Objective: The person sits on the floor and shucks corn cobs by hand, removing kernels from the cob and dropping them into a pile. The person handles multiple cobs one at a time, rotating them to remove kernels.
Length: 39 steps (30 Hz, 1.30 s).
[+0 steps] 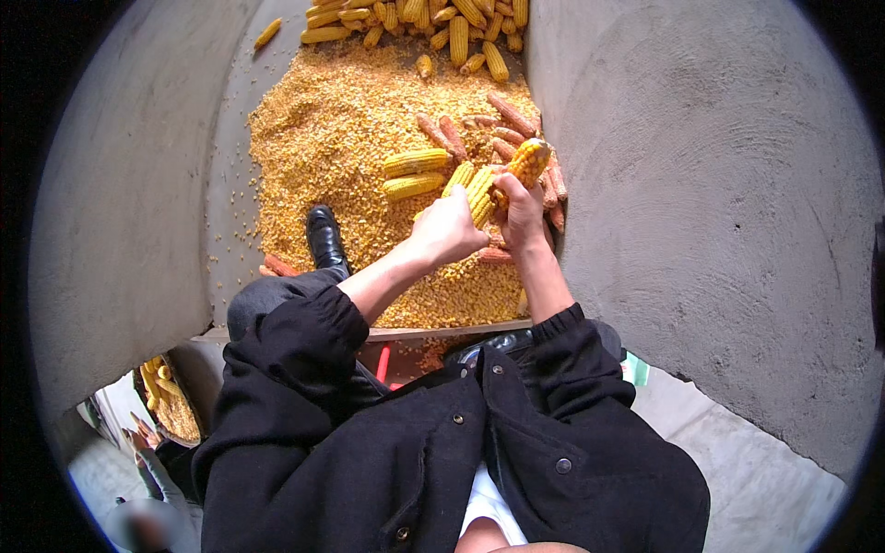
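My left hand [449,225] is closed around a yellow ear of corn [480,197], which it holds slantwise. My right hand [522,211] grips another ear, orange-yellow with kernels [529,162], its tip pointing up and away. The two ears meet or nearly meet between my hands; my fingers hide the exact contact. Both hands are above a broad heap of loose corn kernels [332,131]. Yellow ears [416,161] lie on the heap just left of my hands. Reddish bare cobs [511,114] lie beyond and to the right, partly behind my right hand.
A pile of corn ears [458,41] lies at the far end, and a single ear [267,34] at far left. Rough concrete walls [691,159] flank the heap. My black shoe [325,235] rests on the kernels. Another person [155,484] is at lower left beside more corn [173,408].
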### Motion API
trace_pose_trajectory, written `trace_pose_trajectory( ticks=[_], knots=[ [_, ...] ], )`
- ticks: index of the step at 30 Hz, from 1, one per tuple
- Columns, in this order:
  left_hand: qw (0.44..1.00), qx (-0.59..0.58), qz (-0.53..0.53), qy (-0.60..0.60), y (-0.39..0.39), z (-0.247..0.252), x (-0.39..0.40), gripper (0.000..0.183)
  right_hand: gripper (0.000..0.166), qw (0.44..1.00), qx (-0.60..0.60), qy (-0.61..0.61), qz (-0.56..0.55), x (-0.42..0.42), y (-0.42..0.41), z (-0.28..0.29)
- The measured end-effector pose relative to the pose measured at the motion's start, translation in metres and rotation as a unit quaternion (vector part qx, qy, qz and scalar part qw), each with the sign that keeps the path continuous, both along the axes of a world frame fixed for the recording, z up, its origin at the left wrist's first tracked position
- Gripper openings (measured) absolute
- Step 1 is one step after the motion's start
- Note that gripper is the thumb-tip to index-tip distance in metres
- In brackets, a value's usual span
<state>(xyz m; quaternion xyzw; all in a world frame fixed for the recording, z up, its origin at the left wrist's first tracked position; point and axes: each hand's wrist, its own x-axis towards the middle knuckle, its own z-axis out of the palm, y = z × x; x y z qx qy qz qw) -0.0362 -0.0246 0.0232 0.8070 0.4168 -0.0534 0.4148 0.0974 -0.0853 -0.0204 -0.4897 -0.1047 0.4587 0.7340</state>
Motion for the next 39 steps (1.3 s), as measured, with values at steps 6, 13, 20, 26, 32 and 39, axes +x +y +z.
trace_pose_trajectory(
  ticks=[6, 13, 20, 26, 32, 39],
  knots=[
    [0.957, -0.246, 0.065, -0.139, 0.01, -0.007, -0.003, 0.058, 0.023, 0.995, 0.007, 0.095, 0.025, 0.035, 0.003, -0.007],
    [0.959, -0.21, 0.119, -0.15, 0.006, 0.018, -0.003, 0.051, 0.029, 0.995, 0.037, -0.017, 0.088, 0.019, -0.002, 0.01],
    [0.999, -0.005, 0.044, -0.027, -0.019, 0.003, -0.001, 0.055, 0.031, 0.994, 0.079, 0.061, 0.05, 0.004, -0.006, 0.009],
    [0.988, -0.119, 0.071, -0.062, -0.012, -0.006, -0.011, 0.054, 0.028, 0.999, 0.026, 0.045, 0.011, 0.002, 0.001, -0.013],
    [0.961, -0.196, 0.121, -0.153, -0.003, 0.011, -0.01, 0.049, 0.026, 0.999, 0.016, 0.019, 0.045, 0.026, 0.007, -0.007],
    [0.988, -0.092, 0.079, -0.094, -0.015, -0.017, -0.007, 0.057, 0.031, 0.983, -0.024, -0.169, 0.064, 0.012, 0.003, 0.003]
  ],
)
